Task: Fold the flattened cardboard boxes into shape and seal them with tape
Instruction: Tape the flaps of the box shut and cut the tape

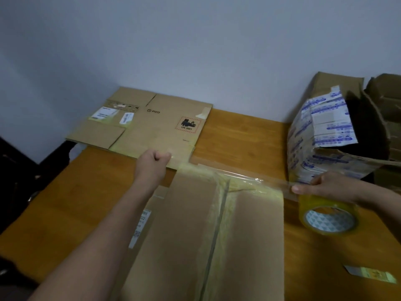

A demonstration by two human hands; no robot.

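the folded box (184, 235) runs off the bottom edge; print on its side label (142, 222) is too blurred to read.

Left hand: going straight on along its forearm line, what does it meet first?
Likely the flattened PICO box; the left hand sits at its near edge, though its height above the cardboard is unclear.

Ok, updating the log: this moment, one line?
taping box | left hand pinches tape end | right hand grips tape at roll
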